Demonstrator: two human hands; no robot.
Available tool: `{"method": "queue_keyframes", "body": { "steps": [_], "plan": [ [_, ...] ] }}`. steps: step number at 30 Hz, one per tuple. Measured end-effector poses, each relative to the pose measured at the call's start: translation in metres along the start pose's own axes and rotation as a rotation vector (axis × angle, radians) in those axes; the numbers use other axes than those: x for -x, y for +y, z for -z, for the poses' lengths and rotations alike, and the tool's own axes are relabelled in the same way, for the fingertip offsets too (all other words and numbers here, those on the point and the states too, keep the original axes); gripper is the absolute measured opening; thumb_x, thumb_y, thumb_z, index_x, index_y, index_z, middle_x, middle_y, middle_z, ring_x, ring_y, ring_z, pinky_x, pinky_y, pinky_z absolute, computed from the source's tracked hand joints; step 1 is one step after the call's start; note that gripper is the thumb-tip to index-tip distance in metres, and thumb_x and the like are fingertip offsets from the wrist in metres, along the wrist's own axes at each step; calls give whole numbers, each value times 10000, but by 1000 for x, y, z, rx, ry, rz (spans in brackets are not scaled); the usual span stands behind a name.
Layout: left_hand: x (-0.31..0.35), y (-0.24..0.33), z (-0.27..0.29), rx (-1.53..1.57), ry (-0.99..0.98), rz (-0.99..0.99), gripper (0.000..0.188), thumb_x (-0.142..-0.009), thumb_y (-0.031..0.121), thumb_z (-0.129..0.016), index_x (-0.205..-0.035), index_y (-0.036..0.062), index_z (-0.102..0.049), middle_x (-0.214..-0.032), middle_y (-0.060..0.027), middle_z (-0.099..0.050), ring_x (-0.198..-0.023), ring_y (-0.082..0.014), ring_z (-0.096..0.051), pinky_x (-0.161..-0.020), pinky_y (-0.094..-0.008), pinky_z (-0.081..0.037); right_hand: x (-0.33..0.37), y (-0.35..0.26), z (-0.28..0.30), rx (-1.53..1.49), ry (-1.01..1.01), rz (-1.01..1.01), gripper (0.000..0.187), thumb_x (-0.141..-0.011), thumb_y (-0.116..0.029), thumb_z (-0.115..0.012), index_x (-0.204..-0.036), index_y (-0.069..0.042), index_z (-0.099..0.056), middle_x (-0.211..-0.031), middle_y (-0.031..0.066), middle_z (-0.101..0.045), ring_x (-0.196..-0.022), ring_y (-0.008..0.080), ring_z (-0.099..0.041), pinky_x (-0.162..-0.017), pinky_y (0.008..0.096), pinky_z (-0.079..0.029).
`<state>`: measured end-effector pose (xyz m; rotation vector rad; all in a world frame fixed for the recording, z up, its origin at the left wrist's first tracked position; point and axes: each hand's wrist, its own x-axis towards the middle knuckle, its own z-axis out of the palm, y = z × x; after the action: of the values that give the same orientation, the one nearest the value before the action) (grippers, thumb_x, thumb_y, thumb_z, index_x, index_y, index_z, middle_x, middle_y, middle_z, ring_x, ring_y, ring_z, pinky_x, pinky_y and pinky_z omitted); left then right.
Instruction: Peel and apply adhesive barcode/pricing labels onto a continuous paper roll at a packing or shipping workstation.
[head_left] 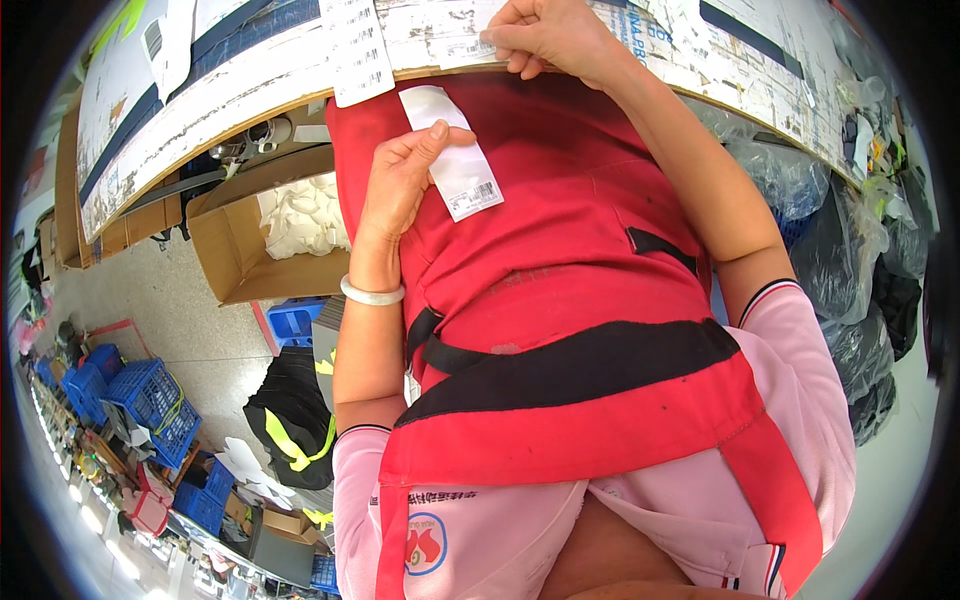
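Observation:
My left hand is closed on a white label strip, its thumb across the middle. A barcode shows at the strip's lower end, and the strip lies in front of my red apron. At the table's edge, my right hand has its fingertips pinched together. They meet at the side of a small white printed label on the table; whether they grip it or something smaller is hidden. Between the hands and to the left, a longer sheet of barcode labels hangs over the edge.
The worn white table spans the top. Below it at left stands an open cardboard box with crumpled off-white material. Blue crates and a black-and-yellow bundle are farther left. Plastic bags crowd the right side.

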<state>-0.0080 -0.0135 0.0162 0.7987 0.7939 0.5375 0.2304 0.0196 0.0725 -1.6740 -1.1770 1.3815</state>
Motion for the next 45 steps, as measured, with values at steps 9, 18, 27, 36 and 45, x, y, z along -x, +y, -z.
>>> {"method": "queue_keyframes", "body": {
  "steps": [9,18,27,36,45],
  "plan": [
    [-1,0,2,-10,-17,-5,362,-951,290,-554,-976,-51,-674,-836,-86,-669,-713,-123,-627,-644,-240,-516,-1,3,-4,35,5,49,189,-852,-134,-628,-854,55,-635,-664,97,-640,-536,139,-611,-467,241,-505],
    [-3,1,-2,36,4,36,360,-968,261,-523,-980,-71,-663,-838,-102,-670,-726,-137,-638,-659,-251,-517,25,7,6,25,29,549,197,-878,-142,-617,-869,54,-633,-706,96,-642,-552,133,-613,-476,232,-500],
    [2,-1,-3,-88,7,-36,239,-847,18,-650,-1084,-18,-649,-911,-69,-671,-747,-82,-611,-653,-205,-494,71,47,133,51,492,137,204,-887,-246,-646,-883,-43,-662,-723,-3,-619,-598,54,-555,-555,201,-458],
    [2,0,-4,-193,17,7,238,-833,14,-659,-1070,-2,-659,-815,-62,-665,-575,-76,-573,-497,-191,-459,80,67,148,793,795,-14,280,-790,-290,-742,-929,-67,-645,-683,1,-588,-600,83,-537,-552,228,-426],
    [1,-1,-8,-113,72,-37,186,-847,13,-637,-1027,-21,-672,-842,-73,-672,-640,-77,-593,-534,-200,-481,78,35,-21,86,-399,-57,230,-868,-239,-645,-919,-17,-672,-720,1,-602,-622,73,-540,-576,214,-449]
  ]
}}
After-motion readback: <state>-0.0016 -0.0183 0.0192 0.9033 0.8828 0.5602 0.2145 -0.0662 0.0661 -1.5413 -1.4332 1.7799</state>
